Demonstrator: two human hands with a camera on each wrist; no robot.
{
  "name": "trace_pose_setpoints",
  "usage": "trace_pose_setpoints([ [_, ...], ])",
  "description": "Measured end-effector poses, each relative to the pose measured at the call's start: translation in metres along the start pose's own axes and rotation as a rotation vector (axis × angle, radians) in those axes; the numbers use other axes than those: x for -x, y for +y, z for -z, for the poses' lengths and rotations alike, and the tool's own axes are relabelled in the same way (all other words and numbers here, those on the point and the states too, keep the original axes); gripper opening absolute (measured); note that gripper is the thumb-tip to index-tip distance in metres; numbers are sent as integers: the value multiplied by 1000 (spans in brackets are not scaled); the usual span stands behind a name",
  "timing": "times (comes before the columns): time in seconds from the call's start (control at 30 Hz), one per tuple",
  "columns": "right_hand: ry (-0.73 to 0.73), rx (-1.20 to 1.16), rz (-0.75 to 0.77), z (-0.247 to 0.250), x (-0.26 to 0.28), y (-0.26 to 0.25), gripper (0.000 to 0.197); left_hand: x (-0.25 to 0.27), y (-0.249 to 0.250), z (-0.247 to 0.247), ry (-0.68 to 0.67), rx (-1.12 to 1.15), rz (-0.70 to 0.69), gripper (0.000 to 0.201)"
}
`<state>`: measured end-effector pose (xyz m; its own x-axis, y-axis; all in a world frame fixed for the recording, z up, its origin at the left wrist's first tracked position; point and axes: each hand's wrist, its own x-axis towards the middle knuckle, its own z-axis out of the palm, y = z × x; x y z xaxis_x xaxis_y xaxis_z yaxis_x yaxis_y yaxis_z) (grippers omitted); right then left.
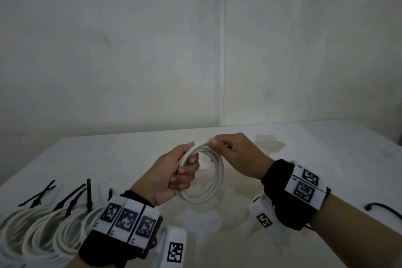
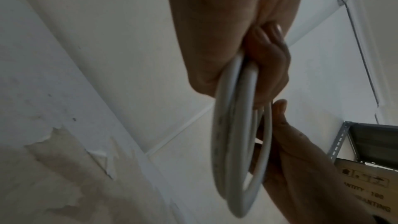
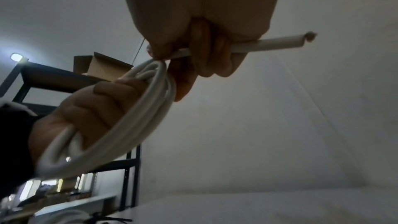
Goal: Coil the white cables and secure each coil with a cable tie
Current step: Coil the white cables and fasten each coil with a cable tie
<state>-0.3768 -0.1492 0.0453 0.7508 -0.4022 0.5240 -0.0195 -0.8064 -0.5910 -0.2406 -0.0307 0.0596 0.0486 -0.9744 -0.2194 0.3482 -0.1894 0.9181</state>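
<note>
A white cable wound into a coil (image 1: pixel 208 180) hangs upright above the table between both hands. My left hand (image 1: pixel 176 172) grips the coil's left side, its fingers curled round the bunched loops (image 2: pixel 237 125). My right hand (image 1: pixel 226 146) pinches the cable at the top of the coil (image 3: pixel 150 81). The cut end of the cable (image 3: pixel 297 39) sticks out past the right fingers. Several coiled white cables (image 1: pixel 39 230) lie at the near left, with black cable ties (image 1: pixel 74 199) on them.
The white table (image 1: pixel 304 159) has a stained, peeling patch in the middle. A black cable tie (image 1: pixel 382 210) lies at the near right edge. White walls meet in a corner behind the table. A dark metal shelf (image 3: pixel 64 77) with a cardboard box stands to the left.
</note>
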Motion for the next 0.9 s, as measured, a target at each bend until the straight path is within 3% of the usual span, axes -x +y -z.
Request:
trace_pose_setpoints([
  [0.2,151,181,9,11,-4,8,49,-2,-8,-6,-30,31,30,41],
  [0.27,165,166,-33,10,-4,7,42,-2,-8,-9,-36,42,17,35],
  [0.33,149,133,-77,7,-3,3,36,-2,-8,-9,-13,47,0,37],
  [0.47,-6,-118,-154,3,6,-7,48,-3,-7,-3,71,82,-81,46],
  [0.57,-95,-148,-153,-4,11,-11,39,-4,-9,1,96,94,-132,51],
  [0.67,-58,-95,-141,-7,10,-12,31,-4,-10,0,110,53,-166,48],
  [0.77,-20,-12,-124,-4,7,-11,20,-3,-8,-2,165,-132,-197,44],
  [0.9,14,106,-107,-1,2,-11,24,-1,-5,-4,208,-211,-227,42],
])
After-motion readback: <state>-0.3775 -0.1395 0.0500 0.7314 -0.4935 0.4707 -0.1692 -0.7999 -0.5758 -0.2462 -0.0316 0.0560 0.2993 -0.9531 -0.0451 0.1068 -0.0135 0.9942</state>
